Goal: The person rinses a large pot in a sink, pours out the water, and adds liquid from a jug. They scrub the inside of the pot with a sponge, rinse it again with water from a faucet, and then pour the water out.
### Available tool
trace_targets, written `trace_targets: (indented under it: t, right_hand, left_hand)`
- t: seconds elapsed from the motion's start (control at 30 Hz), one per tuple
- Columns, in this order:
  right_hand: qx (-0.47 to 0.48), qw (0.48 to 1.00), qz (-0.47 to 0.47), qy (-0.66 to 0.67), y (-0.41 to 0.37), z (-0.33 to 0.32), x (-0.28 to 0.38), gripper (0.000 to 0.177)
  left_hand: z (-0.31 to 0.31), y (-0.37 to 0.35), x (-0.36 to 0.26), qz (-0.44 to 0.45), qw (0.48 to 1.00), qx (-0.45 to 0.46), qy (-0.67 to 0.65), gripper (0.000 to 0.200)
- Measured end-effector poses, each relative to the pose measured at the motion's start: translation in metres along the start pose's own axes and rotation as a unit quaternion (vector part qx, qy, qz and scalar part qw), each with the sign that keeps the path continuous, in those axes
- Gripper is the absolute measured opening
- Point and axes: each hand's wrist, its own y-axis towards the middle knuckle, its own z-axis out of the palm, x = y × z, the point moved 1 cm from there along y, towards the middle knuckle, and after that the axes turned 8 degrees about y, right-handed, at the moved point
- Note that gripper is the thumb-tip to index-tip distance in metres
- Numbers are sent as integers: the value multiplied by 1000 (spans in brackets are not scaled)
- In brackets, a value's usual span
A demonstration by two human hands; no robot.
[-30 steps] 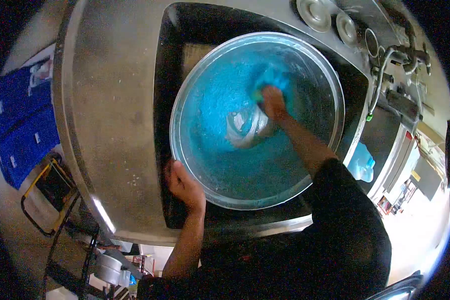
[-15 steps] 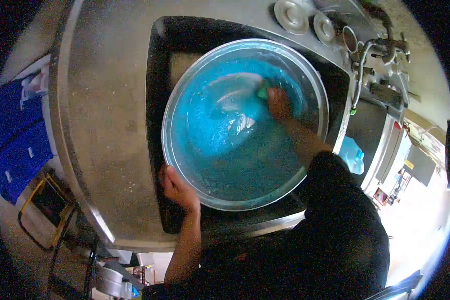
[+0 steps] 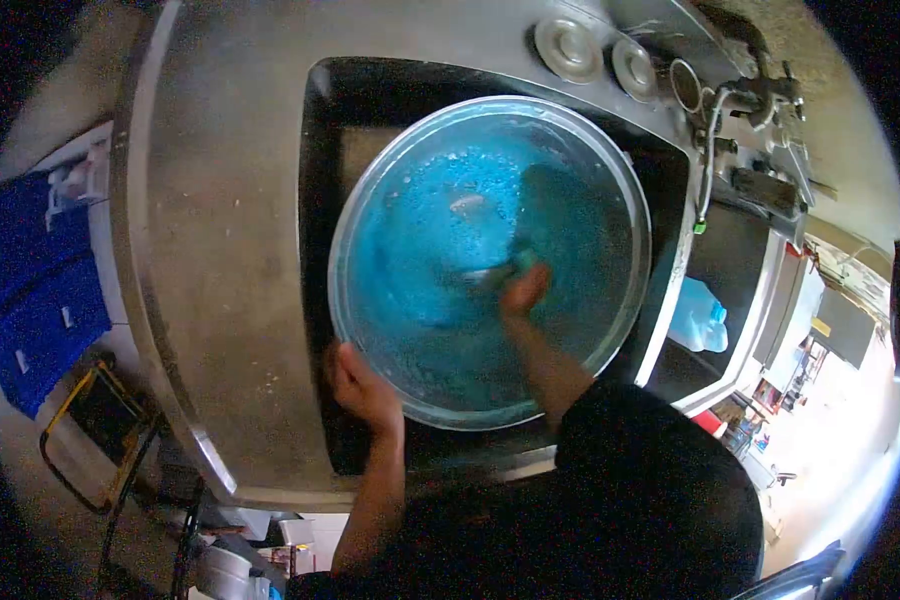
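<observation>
A large round metal basin (image 3: 341,250) sits tilted in a dark sink (image 3: 315,200). Blue-looking, wet, sudsy water (image 3: 410,230) covers its inside. At the lower left of the rim, my left hand (image 3: 367,388) is closed on the basin's edge, with the fingertips partly hidden behind it. Inside the basin, right of the middle, my right hand (image 3: 526,290) is closed around a green scrubbing pad (image 3: 521,260), blurred by motion and mostly covered by the fingers.
Steel counter (image 3: 220,230) runs along the left. Round metal lids (image 3: 568,50) and a cup (image 3: 685,84) stand behind the sink near the faucet (image 3: 760,95). A clear jug (image 3: 700,316) lies in the neighbouring sink. Blue bins (image 3: 50,290) are at far left.
My right hand has swept down and slightly left inside the basin with the green pad. My left hand stays on the rim. The whole view has shifted a little.
</observation>
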Motion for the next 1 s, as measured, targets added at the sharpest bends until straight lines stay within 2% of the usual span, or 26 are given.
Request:
trace_targets:
  t: [0.03,0.07,0.13,0.17,0.2,0.23,0.27,0.3,0.33,0.37,0.43,0.47,0.5,0.53,0.63,0.67,0.7,0.73,0.8,0.83,0.9,0.93,1.0]
  right_hand:
    - [7,987,11,159,42,-7,11,32]
    - [4,976,-12,218,75,0,33,34]
    - [9,965,-78,252,112,34,89,37]
    - [-1,970,-148,195,110,64,119,38]
    - [-55,968,-236,61,90,96,145,40]
    - [-100,942,-312,-67,52,117,157,42]
    - [4,914,-341,219,33,44,173,45]
    - [387,840,-327,195,45,-24,169,40]
    - [365,843,-345,194,18,-16,127,35]
    - [343,844,-364,191,-10,19,75,31]
    - [322,872,-165,331,5,50,-15,28]
    - [208,874,-222,379,31,46,-35,30]
    - [189,869,-99,446,66,18,0,32]
    - [150,842,21,518,105,-17,41,34]
    - [52,927,-197,314,126,63,126,26]
    - [120,923,-252,264,108,74,167,24]
    - [24,886,-341,314,86,43,195,22]
    - [173,855,-351,340,65,0,199,24]
    - [343,762,-479,269,32,-37,163,27]
    - [301,728,-518,334,19,-34,130,34]
    - [468,622,-535,330,54,-46,64,39]
    - [345,708,-480,386,38,47,-1,37]
    - [241,819,-404,330,108,29,16,29]
  left_hand:
    - [-1,0,-6,13,999,3,-33,32]
    - [0,2,3,7,1000,3,-31,33]
    - [2,3,22,-3,1000,16,-24,33]
    - [4,3,25,-5,1000,8,-29,33]
    - [7,3,24,-7,999,0,-37,34]
    - [6,2,23,-9,999,-6,-40,34]
    - [6,1,21,-7,1000,-3,-29,34]
    - [6,1,17,-4,1000,-4,-21,34]
    - [4,3,14,2,1000,-2,-10,35]
    - [3,4,16,9,1000,-3,-3,35]
    - [3,4,27,16,1000,-8,14,37]
    - [6,5,28,16,1000,-13,1,37]
    - [7,5,30,16,1000,-16,-9,38]
    - [7,4,32,18,1000,-16,-14,39]
    - [5,1,17,-13,999,-12,-40,40]
    - [6,1,17,-13,999,-12,-36,40]
    - [6,1,18,-14,999,-15,-32,41]
    - [5,2,18,-11,999,-21,-32,41]
    - [7,7,33,21,999,-11,-30,42]
    - [5,9,37,34,999,-7,-29,42]
    - [5,6,28,41,999,-22,3,42]
    - [6,5,25,45,998,-29,21,42]
    - [7,8,27,50,998,-24,-24,42]
